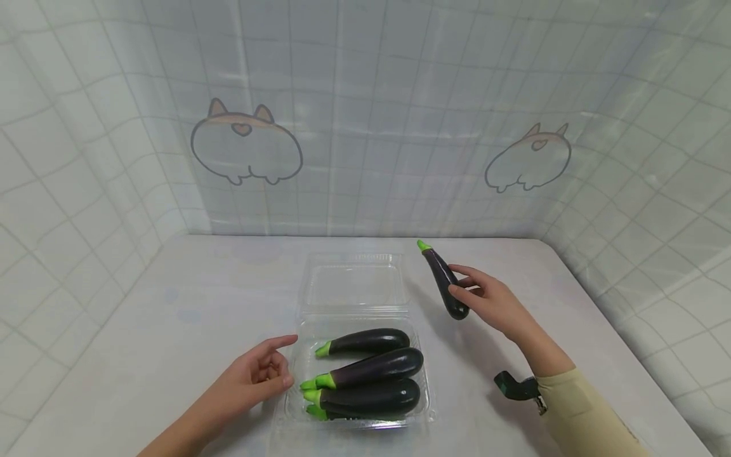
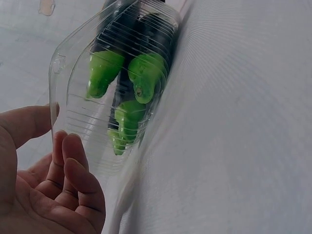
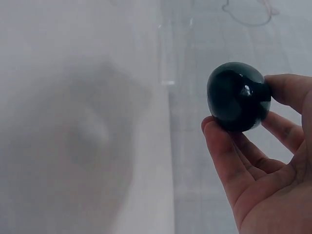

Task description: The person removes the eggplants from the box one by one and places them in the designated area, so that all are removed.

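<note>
A glossy dark eggplant (image 1: pixel 443 284) with a green stem is held above the table by my right hand (image 1: pixel 485 301), pinched between thumb and fingers. The right wrist view shows only the rounded end of that eggplant (image 3: pixel 238 96) in the right hand (image 3: pixel 265 151). Several more eggplants (image 1: pixel 377 368) lie in the base of a clear plastic container (image 1: pixel 302 355), stems to the left; one is mostly hidden underneath. My left hand (image 1: pixel 251 381) is at the container's left edge, thumb touching the rim, index finger extended and the other fingers curled loosely.
The container's hinged lid (image 1: pixel 354 285) lies open behind the base. A white table (image 1: pixel 217 304) runs back to a tiled-pattern curtain (image 1: pixel 371 127) with cartoon animal drawings. A dark green and black device (image 1: pixel 516 386) sits at the right wrist.
</note>
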### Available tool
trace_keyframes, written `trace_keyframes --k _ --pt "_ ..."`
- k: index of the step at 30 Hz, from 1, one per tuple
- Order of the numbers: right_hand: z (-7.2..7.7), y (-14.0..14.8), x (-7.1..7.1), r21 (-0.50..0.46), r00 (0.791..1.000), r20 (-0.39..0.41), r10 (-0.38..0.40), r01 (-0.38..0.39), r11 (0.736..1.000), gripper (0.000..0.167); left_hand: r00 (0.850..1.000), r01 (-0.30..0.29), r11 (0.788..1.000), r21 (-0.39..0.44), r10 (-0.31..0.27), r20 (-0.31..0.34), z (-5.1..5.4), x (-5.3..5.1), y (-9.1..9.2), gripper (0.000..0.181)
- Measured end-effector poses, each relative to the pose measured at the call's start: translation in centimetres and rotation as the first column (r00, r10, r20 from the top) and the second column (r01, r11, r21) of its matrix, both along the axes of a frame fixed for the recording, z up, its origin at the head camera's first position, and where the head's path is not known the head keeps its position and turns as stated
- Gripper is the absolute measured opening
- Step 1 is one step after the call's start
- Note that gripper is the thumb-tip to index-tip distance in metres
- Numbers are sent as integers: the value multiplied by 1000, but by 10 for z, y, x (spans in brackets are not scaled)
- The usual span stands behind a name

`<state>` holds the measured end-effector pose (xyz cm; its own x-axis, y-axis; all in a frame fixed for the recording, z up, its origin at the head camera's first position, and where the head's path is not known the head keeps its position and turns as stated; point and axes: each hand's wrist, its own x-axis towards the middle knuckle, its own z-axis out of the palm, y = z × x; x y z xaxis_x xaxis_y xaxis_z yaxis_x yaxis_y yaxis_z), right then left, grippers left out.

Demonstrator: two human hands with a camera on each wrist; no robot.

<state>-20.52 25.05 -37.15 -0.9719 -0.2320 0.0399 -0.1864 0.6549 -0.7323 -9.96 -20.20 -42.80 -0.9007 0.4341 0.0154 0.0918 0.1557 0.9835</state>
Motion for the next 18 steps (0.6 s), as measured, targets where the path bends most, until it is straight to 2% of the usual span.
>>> trace_keyframes --k 8,18 --pt "-16 16 -7 26 998 -9 -62 62 998 62 1000 -1 1000 7 1 -4 1 0 -1 64" --pt "-26 23 -12 150 993 2 -115 114 982 63 1000 1 1000 7 -1 -2 -1 -1 -2 64"
